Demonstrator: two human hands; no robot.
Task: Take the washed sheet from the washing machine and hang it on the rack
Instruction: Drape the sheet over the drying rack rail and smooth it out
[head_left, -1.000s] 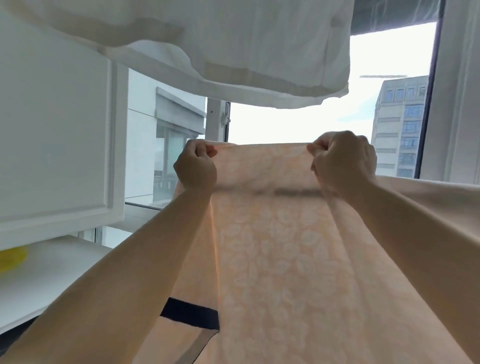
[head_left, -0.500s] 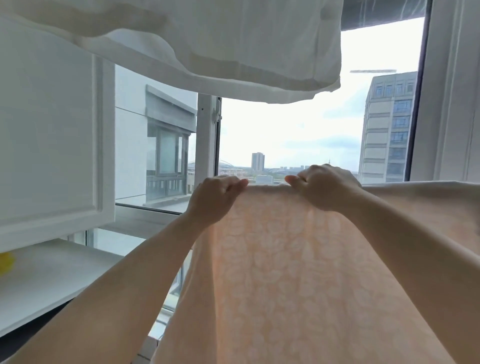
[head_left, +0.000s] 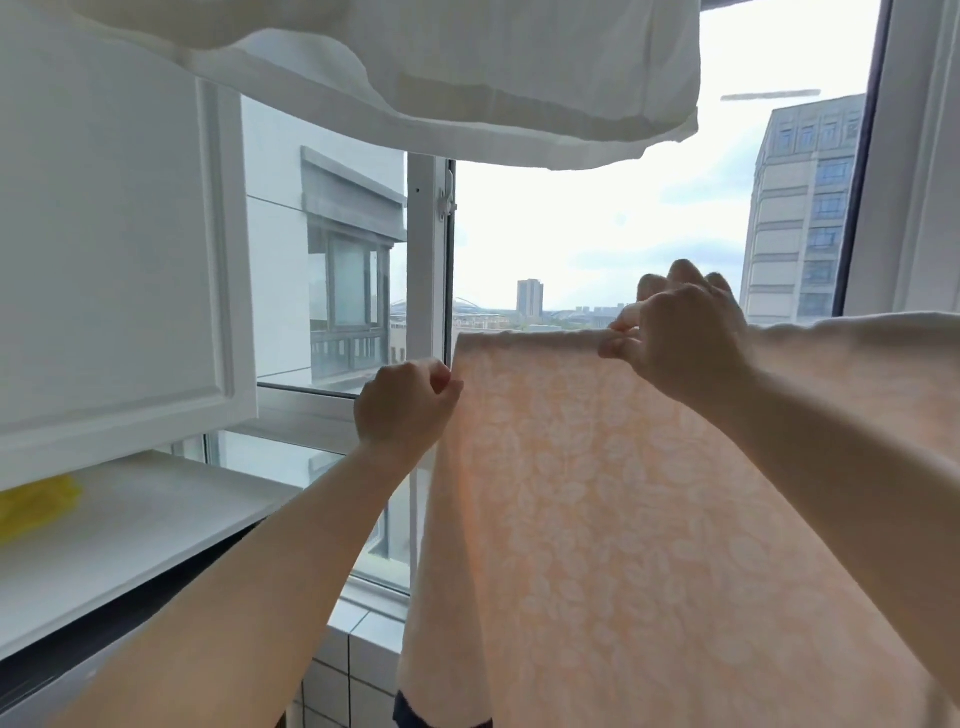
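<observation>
A pale peach sheet with a white leaf pattern hangs spread in front of the window, its top edge level with my hands and running off to the right. My left hand pinches the sheet's left side edge just below its top corner. My right hand grips the top edge farther right, fingers curled over it. A dark band shows at the sheet's bottom. No rack bar is visible under the fabric.
A white cloth hangs overhead across the top. A white cabinet door stands at left above a white counter with a yellow object. The window frame is straight ahead, white wall tiles below.
The sheet's top edge dropped from higher up. My left hand slid out to the sheet's left edge and my right hand shifted right, so my hands are farther apart.
</observation>
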